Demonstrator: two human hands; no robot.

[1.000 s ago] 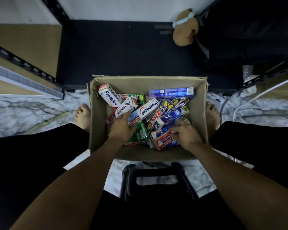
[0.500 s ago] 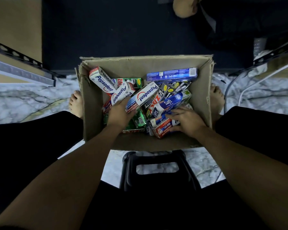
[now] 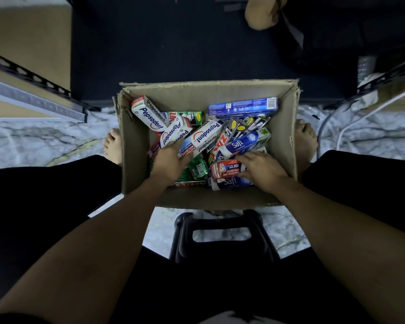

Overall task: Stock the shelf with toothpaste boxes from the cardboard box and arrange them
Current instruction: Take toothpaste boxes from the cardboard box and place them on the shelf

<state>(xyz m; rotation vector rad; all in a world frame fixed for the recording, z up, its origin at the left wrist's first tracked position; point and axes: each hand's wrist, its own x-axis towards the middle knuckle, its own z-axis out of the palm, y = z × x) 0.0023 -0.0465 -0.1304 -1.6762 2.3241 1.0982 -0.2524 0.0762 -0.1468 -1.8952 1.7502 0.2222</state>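
The white Pepsodent box (image 3: 205, 136) lies atop the jumble in the cardboard box (image 3: 136, 146) at mid-frame, its long axis slanting from lower left to upper right. My left hand (image 3: 171, 159) covers its lower-left end, but I cannot tell whether it grips or merely rests. Just to the right, the red-and-white box (image 3: 225, 170) lies nearly level, and my right hand (image 3: 261, 170) clasps its right end, so I judge it readier to lift.

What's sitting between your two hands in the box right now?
In the head view, green toothpaste boxes and a red-and-white box lie between the left hand and right hand.
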